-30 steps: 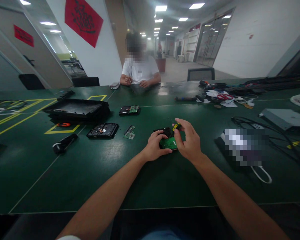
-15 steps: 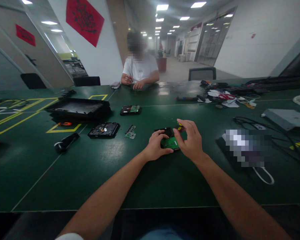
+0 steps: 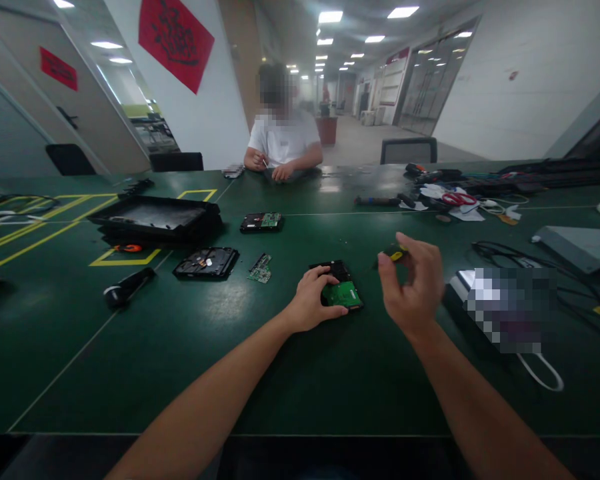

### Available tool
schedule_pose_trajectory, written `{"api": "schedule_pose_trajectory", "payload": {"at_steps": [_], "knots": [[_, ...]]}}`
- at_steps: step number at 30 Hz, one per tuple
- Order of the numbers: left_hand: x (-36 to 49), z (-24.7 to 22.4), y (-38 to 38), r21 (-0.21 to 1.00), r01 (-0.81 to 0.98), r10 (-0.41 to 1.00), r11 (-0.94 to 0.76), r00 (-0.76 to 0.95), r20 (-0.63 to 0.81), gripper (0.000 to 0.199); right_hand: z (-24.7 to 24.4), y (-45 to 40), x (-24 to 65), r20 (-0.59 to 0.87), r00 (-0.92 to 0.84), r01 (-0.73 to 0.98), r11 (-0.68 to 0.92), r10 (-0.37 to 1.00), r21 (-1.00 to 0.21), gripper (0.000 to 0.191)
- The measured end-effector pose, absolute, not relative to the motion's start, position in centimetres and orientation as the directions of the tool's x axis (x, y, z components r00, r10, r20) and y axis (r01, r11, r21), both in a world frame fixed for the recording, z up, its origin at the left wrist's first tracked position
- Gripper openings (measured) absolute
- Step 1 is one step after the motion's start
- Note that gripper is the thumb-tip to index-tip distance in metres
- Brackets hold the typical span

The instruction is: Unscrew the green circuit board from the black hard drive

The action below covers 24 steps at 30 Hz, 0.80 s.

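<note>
A hard drive (image 3: 349, 293) lies on the green table with its green circuit board facing up. My left hand (image 3: 309, 301) is closed around its left side, thumb at the near edge and fingers over the top. To the right of the drive and apart from it, my right hand (image 3: 416, 288) pinches a small yellow-and-black screwdriver (image 3: 395, 254); its tip is too blurred to make out. Left of my left hand lies a loose circuit board (image 3: 261, 269). Beyond that are another hard drive (image 3: 207, 263) and, farther back, a third hard drive (image 3: 261, 222).
Black trays (image 3: 155, 220) are stacked at the left, near an orange-handled tool (image 3: 129, 248) and a black device (image 3: 129, 287). A partly blurred-out box (image 3: 500, 307) and cables stand at right. Across the table (image 3: 260, 387) sits a person (image 3: 285, 143) in white.
My right hand has lifted away from the hard drive and moved right with the screwdriver. My left hand stays on the drive, and more of its circuit board shows.
</note>
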<state>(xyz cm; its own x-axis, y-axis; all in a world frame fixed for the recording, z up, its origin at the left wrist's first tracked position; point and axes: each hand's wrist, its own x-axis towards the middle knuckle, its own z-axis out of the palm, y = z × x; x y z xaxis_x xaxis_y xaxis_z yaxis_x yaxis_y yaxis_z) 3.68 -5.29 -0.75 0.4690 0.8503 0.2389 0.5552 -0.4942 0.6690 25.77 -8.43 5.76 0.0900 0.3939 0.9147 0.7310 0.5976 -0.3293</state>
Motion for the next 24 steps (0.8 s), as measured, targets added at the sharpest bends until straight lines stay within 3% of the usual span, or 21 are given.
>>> {"api": "schedule_pose_trajectory", "payload": {"at_steps": [3,6,10,13,16,18,24], "knots": [[3.5,-0.5,-5.4,0.683,0.554,0.853,-0.476,0.478,0.207,0.064,5.7,-7.8,27.6,0.829,0.208,0.699,0.514,0.519,-0.497,0.042],[3.5,-0.4,-5.3,0.689,0.550,0.855,-0.471,0.478,0.202,0.063,4.6,-6.6,29.0,0.625,0.223,0.643,0.369,0.748,-0.671,0.034],[3.6,-0.7,-5.2,0.686,0.543,0.848,-0.484,0.484,0.216,0.063,2.9,-5.5,29.9,0.259,-0.029,0.670,0.211,0.965,-0.712,0.031],[3.7,-0.6,-5.2,0.682,0.544,0.846,-0.489,0.486,0.220,0.062,2.4,-5.6,29.8,0.062,-0.339,0.620,0.273,0.939,-0.736,0.061],[3.8,-0.2,-5.3,0.683,0.546,0.848,-0.486,0.483,0.218,0.060,2.2,-5.8,29.5,-0.047,-0.468,0.614,0.287,0.882,-0.735,0.089],[3.8,0.1,-5.4,0.683,0.551,0.850,-0.479,0.484,0.205,0.059,2.0,-5.7,29.3,-0.072,-0.457,0.651,0.278,0.887,-0.706,0.091],[3.6,0.0,-5.2,0.666,0.563,0.844,-0.490,0.498,0.200,0.063,1.7,-5.3,29.4,-0.062,-0.461,0.659,0.295,0.885,-0.691,0.074]]}}
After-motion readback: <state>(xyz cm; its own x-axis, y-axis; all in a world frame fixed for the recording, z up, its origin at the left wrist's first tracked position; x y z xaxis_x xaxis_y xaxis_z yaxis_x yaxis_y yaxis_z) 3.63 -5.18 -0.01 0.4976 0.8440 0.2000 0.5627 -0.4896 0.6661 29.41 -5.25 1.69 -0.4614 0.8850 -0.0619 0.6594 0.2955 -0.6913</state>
